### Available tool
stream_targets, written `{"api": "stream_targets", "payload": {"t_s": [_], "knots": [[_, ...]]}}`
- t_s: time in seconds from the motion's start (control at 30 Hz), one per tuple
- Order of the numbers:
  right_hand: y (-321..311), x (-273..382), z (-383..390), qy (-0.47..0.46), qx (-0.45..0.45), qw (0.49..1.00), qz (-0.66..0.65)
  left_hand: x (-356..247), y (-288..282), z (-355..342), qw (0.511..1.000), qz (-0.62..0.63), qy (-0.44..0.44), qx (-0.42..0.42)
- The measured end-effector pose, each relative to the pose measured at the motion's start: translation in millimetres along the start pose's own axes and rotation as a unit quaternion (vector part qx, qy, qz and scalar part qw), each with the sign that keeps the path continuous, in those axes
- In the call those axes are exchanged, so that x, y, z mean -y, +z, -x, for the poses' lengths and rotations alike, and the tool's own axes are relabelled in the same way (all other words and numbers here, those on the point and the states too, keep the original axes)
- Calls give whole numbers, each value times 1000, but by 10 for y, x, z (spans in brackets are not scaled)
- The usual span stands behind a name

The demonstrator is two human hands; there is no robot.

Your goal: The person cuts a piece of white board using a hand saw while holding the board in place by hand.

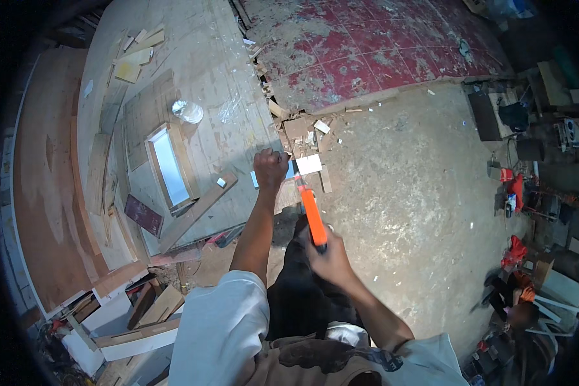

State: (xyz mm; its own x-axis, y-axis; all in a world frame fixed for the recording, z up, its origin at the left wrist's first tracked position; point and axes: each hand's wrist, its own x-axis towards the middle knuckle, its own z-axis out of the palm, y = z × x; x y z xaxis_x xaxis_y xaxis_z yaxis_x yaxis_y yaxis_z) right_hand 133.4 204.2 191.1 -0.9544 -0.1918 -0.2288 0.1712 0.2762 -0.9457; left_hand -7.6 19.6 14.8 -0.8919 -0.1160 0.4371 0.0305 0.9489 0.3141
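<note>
At the bench's right edge, my left hand (270,167) is curled closed over a pale blue-white board strip (291,170), pressing it down. The strip's middle is hidden under the hand. My right hand (330,257), a little blurred, is wrapped round the black end of a long orange tool (313,215). Its narrow metal tip points away from me and meets the strip beside my left hand; the tool's exact kind cannot be told. Just past the tip lies a white rectangular piece (309,164), close to the strip's end.
On the wooden bench (238,64) are a small frame with a white panel (170,166), a plastic-wrapped container (188,112), a long plank (199,212) and offcuts. Wood scraps (299,130) litter the concrete floor (399,180) by the bench. A person (521,315) is at the lower right.
</note>
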Motion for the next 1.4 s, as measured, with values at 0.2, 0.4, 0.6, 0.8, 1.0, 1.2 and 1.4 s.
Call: {"api": "stream_targets", "payload": {"t_s": [0.2,0.4,0.6,0.8,1.0,1.2,1.4], "knots": [[-14,-249,-607,32,-6,999,-40,-220,29,-57,1000,23,-1,21],[-74,129,82,24,25,999,-38,-67,-57,-11,1000,18,-16,19],[-46,472,-339,30,90,995,-18,-112,114,-140,997,2,-70,-29],[-262,362,108,47,19,993,-105,-36,82,-150,1000,23,20,3],[-158,212,-97,23,-11,999,-42,-110,18,-48,999,39,26,14],[-118,210,-536,59,38,995,-65,-101,-17,-7,1000,9,-7,22],[-452,867,-1012,207,138,963,-107,-102,-31,14,999,21,49,8]]}}
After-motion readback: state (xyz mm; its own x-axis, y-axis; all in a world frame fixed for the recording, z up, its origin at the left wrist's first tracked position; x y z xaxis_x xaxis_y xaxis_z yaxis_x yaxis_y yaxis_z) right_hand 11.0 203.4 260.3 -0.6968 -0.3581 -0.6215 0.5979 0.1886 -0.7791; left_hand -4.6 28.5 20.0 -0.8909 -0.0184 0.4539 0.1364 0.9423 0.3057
